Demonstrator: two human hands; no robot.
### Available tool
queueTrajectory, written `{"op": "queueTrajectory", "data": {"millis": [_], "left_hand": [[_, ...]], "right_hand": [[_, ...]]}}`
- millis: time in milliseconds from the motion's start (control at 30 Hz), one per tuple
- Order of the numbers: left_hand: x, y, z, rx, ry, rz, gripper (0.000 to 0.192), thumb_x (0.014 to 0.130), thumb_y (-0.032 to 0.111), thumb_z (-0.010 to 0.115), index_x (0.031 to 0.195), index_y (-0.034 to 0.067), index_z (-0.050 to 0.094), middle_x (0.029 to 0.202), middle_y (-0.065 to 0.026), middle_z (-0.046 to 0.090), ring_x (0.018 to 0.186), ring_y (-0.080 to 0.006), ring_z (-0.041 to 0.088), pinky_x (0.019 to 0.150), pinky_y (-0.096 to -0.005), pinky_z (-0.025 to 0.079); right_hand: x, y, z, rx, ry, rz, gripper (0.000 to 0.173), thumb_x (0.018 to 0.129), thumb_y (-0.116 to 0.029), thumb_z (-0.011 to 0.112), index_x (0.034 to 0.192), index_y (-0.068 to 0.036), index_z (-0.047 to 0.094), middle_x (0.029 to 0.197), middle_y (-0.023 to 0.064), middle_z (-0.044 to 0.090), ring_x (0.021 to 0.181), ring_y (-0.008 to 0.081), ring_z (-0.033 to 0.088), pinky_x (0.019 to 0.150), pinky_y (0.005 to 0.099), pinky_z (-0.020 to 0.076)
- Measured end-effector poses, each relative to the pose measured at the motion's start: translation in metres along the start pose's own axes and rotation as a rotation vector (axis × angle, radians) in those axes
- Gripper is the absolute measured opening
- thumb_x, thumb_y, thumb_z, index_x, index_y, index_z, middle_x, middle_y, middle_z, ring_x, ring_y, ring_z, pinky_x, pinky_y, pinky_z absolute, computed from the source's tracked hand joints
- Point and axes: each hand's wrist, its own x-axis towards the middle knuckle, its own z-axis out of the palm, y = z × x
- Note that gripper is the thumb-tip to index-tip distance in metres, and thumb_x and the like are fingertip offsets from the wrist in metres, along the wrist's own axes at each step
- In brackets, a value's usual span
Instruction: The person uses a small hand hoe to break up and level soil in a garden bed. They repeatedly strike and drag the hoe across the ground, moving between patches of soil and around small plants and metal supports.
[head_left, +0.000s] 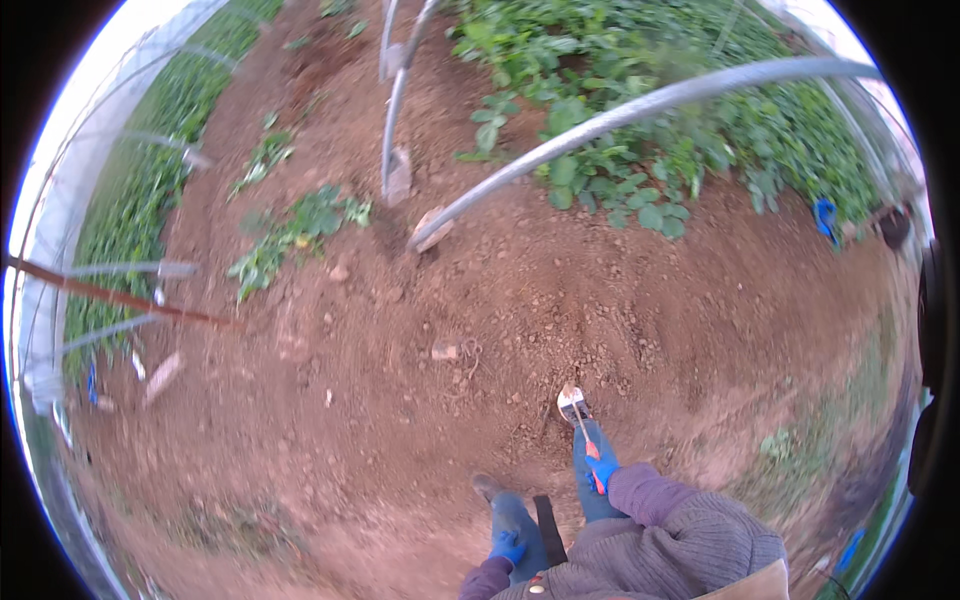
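Note:
My right hand (602, 470), in a blue glove, grips the orange-red handle of a small hand tool (582, 421) with a thin metal shaft. The tool's soil-coloured head lies in line with the white toe of my right shoe (568, 397); whether they touch I cannot tell. In a matching blue glove, my left hand (508, 547) rests on my bent left leg (517, 517) and holds nothing. Loose brown soil (600, 315) with clods and dry roots stretches ahead of my feet.
A curved metal pipe (637, 112) rises from a block (431, 229) and arches to the right. Another pipe (391, 127) stands behind it. Leafy plants (600, 150) grow beyond. Pulled greens (300, 229) lie at left, near a rusty bar (120, 296). A dark strap (550, 529) hangs between my legs.

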Motion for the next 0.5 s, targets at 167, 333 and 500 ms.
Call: {"op": "queueTrajectory", "data": {"millis": [167,333,500], "left_hand": [[0.002,-0.076,-0.017,0.202,-0.156,0.111,0.063,0.081,0.044,0.052,0.131,0.008,0.04,0.136,-0.0239,0.034,0.129,-0.0348,0.031,0.105,-0.0359,0.028],[-0.001,-0.098,-0.024,0.248,-0.233,0.078,0.068,0.081,0.044,0.051,0.136,0.008,0.032,0.138,-0.023,0.033,0.131,-0.0326,0.029,0.106,-0.0355,0.027],[-0.008,-0.08,-0.029,0.391,-0.311,0.003,0.06,0.086,0.039,0.046,0.136,0.007,0.033,0.136,-0.0181,0.038,0.127,-0.0285,0.037,0.104,-0.0347,0.03]], "right_hand": [[-0.061,0.049,0.067,0.131,-0.081,-0.107,0.037,0.084,-0.037,0.058,0.11,-0.012,0.049,0.071,0.0089,0.056,0.052,0.0179,0.052,0.043,0.0354,0.044],[-0.102,0.073,0.079,0.15,-0.15,-0.155,0.041,0.085,-0.039,0.057,0.111,-0.009,0.05,0.072,0.009,0.056,0.052,0.0175,0.053,0.043,0.0342,0.0442],[-0.103,0.1,0.037,0.218,-0.126,-0.179,0.037,0.086,-0.037,0.056,0.105,-0.007,0.052,0.069,0.0092,0.056,0.051,0.0177,0.053,0.042,0.0329,0.0437]]}}
